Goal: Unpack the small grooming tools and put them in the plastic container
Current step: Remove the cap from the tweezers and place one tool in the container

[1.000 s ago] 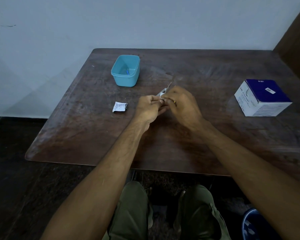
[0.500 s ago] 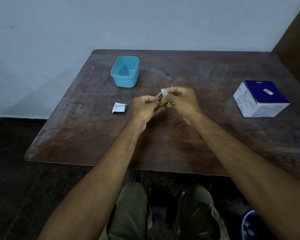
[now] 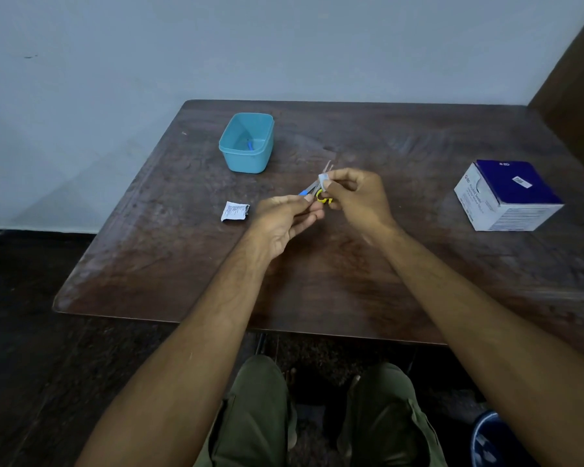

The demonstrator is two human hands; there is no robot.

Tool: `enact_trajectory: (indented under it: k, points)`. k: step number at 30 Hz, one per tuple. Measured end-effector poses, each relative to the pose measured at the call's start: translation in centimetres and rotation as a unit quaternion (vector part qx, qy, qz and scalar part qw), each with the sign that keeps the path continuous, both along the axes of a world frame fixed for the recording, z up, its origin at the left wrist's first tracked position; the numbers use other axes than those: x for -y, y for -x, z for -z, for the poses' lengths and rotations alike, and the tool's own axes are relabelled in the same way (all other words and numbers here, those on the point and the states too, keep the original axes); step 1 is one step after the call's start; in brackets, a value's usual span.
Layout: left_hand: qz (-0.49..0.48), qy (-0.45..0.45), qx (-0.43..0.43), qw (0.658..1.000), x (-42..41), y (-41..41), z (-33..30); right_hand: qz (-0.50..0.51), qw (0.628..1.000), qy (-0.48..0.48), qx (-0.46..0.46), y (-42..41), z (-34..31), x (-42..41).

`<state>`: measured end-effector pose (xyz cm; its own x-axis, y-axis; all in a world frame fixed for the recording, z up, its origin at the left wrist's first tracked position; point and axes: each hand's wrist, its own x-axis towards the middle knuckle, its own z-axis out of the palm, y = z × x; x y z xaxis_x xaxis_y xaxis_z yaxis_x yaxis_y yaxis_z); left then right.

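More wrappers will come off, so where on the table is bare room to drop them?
Bare wood lies between the hands and the white and blue box, and along the near table edge. Crowded: around the torn wrapper and teal container.

I see a dark brown wooden table (image 3: 317,281) with a streaked grain, set against a pale blue-grey wall (image 3: 284,45). The plastic container (image 3: 246,143) is turquoise, with a small blue item (image 3: 250,145) inside. A white wrapper (image 3: 235,211) carries fine grey print. The box (image 3: 508,195) is navy on top, white on its sides. The tool (image 3: 322,196) between my hands shows yellow and blue. My trousers (image 3: 260,416) are olive green.
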<state>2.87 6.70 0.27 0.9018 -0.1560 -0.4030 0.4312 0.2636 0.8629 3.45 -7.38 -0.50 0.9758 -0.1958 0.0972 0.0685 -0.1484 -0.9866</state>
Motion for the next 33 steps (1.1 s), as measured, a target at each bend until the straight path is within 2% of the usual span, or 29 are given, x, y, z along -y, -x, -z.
enact_trajectory:
  k: [2,5,8,10,15,20,26,30,33]
  points:
    - [-0.016,-0.006,0.004,1.000,0.0,0.0,0.0,0.036,0.984,0.144,0.095,0.2,0.3,0.1]
    - [-0.027,-0.006,0.015,0.999,0.3,0.0,-0.2,0.026,0.926,0.321,0.199,0.7,0.2,0.0]
    - [-0.028,-0.022,0.030,0.999,0.6,0.0,-0.7,-0.054,0.863,0.466,0.185,1.1,0.1,-0.4]
    - [-0.027,-0.034,0.035,0.998,0.6,0.1,-0.7,-0.077,0.838,0.510,0.178,1.1,0.3,-0.4]
    - [-0.016,-0.030,0.038,0.999,0.4,0.2,-0.1,-0.022,0.864,0.476,0.159,0.4,0.0,-0.1]
    - [-0.030,-0.044,0.046,0.998,0.4,0.1,-0.2,-0.099,0.864,0.449,0.206,2.3,-0.4,-0.5]
    - [-0.018,-0.037,0.049,0.998,0.4,0.3,0.2,-0.043,0.879,0.440,0.180,1.1,-0.6,0.0]
    - [-0.020,-0.056,0.051,0.997,0.3,0.1,-0.1,-0.094,0.883,0.419,0.192,2.0,-0.5,-0.5]
    - [-0.019,-0.057,0.040,0.997,0.2,0.3,0.0,-0.067,0.892,0.403,0.195,1.5,0.0,-0.1]
